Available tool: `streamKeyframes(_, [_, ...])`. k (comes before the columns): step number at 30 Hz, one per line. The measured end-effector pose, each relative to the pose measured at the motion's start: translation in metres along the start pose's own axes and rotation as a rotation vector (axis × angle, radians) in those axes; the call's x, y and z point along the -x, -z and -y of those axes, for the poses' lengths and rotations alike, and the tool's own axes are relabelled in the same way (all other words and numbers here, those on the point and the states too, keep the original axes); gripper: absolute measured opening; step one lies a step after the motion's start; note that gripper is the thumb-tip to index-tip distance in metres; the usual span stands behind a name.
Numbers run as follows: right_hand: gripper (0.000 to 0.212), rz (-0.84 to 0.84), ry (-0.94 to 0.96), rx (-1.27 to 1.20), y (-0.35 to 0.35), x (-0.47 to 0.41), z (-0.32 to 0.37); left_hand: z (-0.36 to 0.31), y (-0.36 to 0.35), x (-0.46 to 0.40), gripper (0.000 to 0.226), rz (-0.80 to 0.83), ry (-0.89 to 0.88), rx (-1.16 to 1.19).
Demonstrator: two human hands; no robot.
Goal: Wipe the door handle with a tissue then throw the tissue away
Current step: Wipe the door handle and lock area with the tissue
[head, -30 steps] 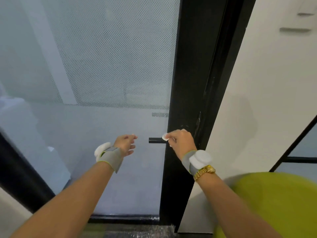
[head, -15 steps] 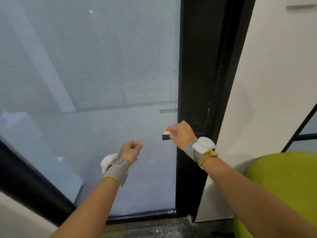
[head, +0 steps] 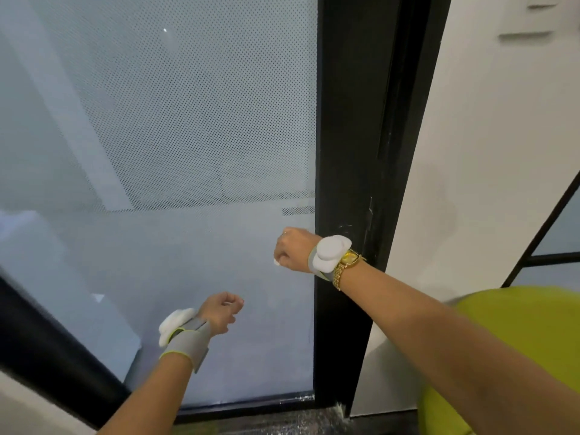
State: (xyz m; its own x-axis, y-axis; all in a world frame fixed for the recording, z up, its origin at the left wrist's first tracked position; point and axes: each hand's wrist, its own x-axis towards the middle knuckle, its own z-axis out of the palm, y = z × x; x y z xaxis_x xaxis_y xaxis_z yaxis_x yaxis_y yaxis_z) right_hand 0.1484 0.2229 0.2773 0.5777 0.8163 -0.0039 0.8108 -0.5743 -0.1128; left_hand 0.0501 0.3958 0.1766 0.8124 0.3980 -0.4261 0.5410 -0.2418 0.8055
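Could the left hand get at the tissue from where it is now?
Probably yes. The left hand hangs below and to the left of the right hand, fingers curled on nothing, with only frosted glass behind the gap. But the right hand's fist hides most of the tissue, leaving just a scrap to take.

We see a black door frame (head: pixel 348 152) around pale blue-grey frosted glass (head: pixel 157 262), whose upper part carries a fine pattern of small dark dots (head: pixel 204 105). The wall (head: pixel 502 152) beside it is white. A white scrap of tissue (head: pixel 276 262) peeks from our right hand (head: pixel 293 249). Both wrists wear grey bands edged in yellow-green with white pads (head: pixel 331 252), and the right wrist has a gold watch (head: pixel 345 266). A lime-green sleeve (head: pixel 518 340) shows at lower right.
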Motion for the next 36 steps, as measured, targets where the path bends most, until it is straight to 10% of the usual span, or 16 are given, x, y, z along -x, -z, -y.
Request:
streamKeyframes(12, [0.022, -0.174, -0.135, -0.603, -0.007, 0.026, -0.017, -0.057, -0.026, 0.021, 0.013, -0.109, -0.254, 0.386])
streamKeyframes(22, [0.013, -0.325, -0.278, -0.695, -0.02, 0.056, -0.057, -0.092, -0.059, 0.008, 0.017, -0.311, -0.537, -0.027])
streamKeyframes(27, [0.013, -0.367, -0.303, -0.566, -0.031, 0.06, -0.063, -0.089, -0.058, 0.012, 0.013, -0.322, -0.493, -0.031])
streamKeyframes(32, [0.011, -0.401, -0.342, -0.582, -0.032, 0.059, -0.061, -0.084, -0.061, 0.018, 0.006, -0.111, -0.103, 0.716])
streamKeyframes(36, [0.011, -0.419, -0.339, -0.606, -0.031, 0.061, -0.058, -0.094, -0.067, 0.016, 0.019, -0.04, -0.004, 0.817])
